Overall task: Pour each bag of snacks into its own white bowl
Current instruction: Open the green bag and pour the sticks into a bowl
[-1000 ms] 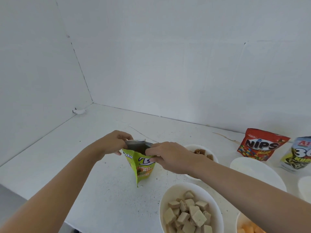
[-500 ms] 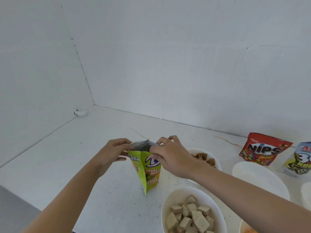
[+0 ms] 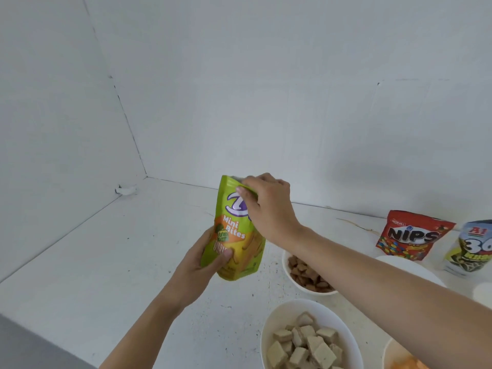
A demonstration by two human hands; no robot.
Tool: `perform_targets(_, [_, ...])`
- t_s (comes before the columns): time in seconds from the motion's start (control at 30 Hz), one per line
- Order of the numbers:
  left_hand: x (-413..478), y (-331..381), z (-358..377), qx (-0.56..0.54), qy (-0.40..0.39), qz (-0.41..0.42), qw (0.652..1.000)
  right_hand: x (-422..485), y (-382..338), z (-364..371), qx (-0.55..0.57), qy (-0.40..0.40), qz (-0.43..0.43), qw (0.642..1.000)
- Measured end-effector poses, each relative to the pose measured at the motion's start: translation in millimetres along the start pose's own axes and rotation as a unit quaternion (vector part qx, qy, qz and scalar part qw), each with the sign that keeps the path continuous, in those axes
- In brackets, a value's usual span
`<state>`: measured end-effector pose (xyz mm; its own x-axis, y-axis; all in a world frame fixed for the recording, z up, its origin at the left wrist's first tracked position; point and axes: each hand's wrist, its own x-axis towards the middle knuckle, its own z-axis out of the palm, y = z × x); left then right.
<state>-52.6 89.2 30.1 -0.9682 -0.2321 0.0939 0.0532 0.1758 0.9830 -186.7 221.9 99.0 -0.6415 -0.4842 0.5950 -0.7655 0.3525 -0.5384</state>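
Observation:
A green and orange Mini Bites bag (image 3: pixel 237 235) is held upright above the white table (image 3: pixel 106 262). My left hand (image 3: pixel 205 259) grips its lower left part, thumb across the front. My right hand (image 3: pixel 266 206) pinches its top right corner. To the right stand a white bowl (image 3: pixel 288 275) of brown snacks, a near white bowl (image 3: pixel 277 315) of beige squares, and a white bowl (image 3: pixel 415 267) partly behind my right arm. At the back right stand a red NIPS bag (image 3: pixel 414 235) and a blue and white bag (image 3: pixel 471 249).
White walls close the table at the back and left. A bowl with orange snacks (image 3: pixel 404 362) shows at the bottom right edge. Another white rim (image 3: pixel 483 292) pokes in at the right edge. A small white object (image 3: pixel 126 189) lies in the far left corner.
The bag has been lifted off the table and turned front-on. My left hand moved from its top down to its lower part. My right hand stays at the top.

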Motion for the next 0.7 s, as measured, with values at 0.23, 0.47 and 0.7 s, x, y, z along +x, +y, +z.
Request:
perform_targets(0.23, [17, 7, 16, -0.102, 0.095, 0.050, 0.989, 29, -6, -28, 0.065, 0.057, 0.053, 0.995])
perform_targets(0.47, [26, 9, 60, -0.224, 0.128, 0.093, 0.962, 37, 5, -62, 0.085, 0.107, 0.127, 0.982])
perform_targets(0.7, [37, 3, 92, -0.263, 0.124, 0.073, 0.954, 17, 31, -100, 0.054, 0.031, 0.102, 0.993])
